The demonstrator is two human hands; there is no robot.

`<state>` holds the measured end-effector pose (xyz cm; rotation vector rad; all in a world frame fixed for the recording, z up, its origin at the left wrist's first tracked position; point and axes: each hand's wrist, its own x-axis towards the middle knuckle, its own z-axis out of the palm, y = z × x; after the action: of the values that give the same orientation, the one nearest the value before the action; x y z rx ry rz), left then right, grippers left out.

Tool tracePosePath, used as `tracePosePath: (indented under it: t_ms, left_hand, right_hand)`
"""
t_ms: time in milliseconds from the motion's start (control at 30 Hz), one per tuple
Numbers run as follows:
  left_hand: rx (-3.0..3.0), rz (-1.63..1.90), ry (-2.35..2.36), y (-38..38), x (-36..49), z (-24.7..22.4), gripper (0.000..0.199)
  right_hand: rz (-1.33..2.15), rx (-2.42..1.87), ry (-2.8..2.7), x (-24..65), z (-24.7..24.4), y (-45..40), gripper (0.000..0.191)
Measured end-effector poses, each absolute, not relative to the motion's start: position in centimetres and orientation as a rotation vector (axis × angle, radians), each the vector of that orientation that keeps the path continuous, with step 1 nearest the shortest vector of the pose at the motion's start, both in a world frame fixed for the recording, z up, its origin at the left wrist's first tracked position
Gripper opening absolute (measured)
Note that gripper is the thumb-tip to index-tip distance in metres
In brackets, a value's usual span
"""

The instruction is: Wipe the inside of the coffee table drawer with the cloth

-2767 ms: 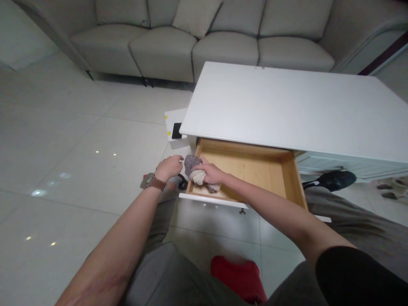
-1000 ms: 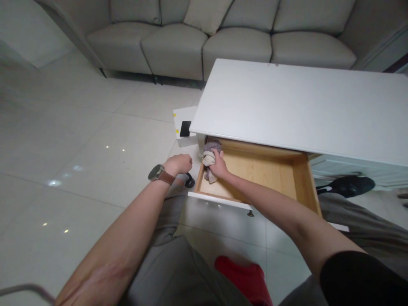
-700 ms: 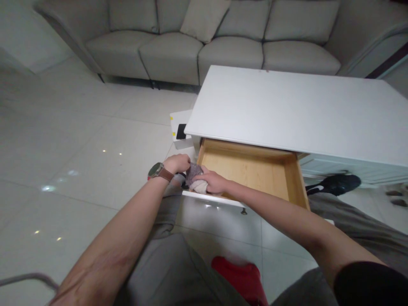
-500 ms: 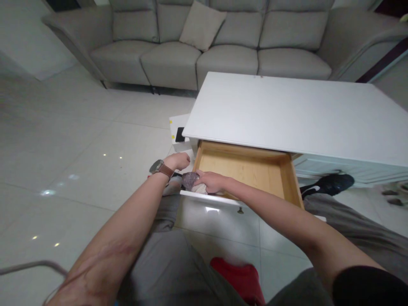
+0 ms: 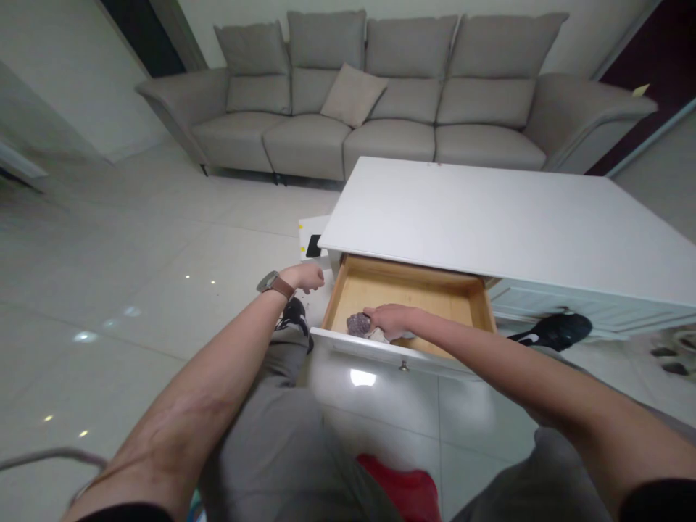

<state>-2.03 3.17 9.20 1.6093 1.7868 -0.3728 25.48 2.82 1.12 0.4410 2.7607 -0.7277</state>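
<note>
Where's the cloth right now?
In the head view, the cloth is in the person's right hand, inside the pulled-out drawer, left of its middle and close behind the front panel.

The right hand (image 5: 390,319) holds a cloth (image 5: 357,324) down in the open drawer (image 5: 407,288), close behind its front. The left hand (image 5: 307,277), half curled, hangs just left of the drawer. Above it spreads the white table (image 5: 467,217); at the table's left, a box (image 5: 305,230) bears a black slab (image 5: 313,246). A sofa (image 5: 391,138) with a cushion (image 5: 353,94) stands far, a red thing (image 5: 407,489) near.
</note>
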Motion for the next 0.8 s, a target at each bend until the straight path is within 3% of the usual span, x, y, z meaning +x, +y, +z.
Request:
tracePosePath:
  t_ms: [133, 267, 333, 400, 533, 700, 800]
  left_hand:
    - [1.785, -0.265, 1.82, 3.5, -0.9, 10.8, 0.059]
    - [2.137, 0.142, 1.781, 3.8, 0.2, 11.5, 0.084]
    - [2.236, 0.365, 1.733, 4.2, 0.7, 11.4, 0.082]
    - [2.276, 0.402, 1.699, 4.7, 0.9, 10.9, 0.068]
    - [2.21, -0.037, 1.657, 5.5, 0.3, 8.2, 0.046]
    - [1.858, -0.546, 1.742, 5.4, -0.6, 5.0, 0.053]
    - [1.697, -0.66, 1.602, 5.0, -0.4, 4.2, 0.055]
  right_hand:
    - [-0.685, 0.486, 2.733, 28.9, 1.7, 2.2, 0.036]
    - [-0.588, 0.544, 2.721, 31.6, 2.3, 1.1, 0.04]
    - [-0.555, 0.578, 2.719, 32.2, 2.3, 0.5, 0.041]
    - [-0.535, 0.621, 2.726, 32.4, 2.3, 0.0, 0.041]
    - [-0.527, 0.716, 2.707, 32.5, 1.9, -0.5, 0.046]
    - [-0.643, 0.8, 2.684, 33.0, 1.4, -0.7, 0.046]
    - [-0.654, 0.818, 2.695, 33.2, 1.3, -0.8, 0.04]
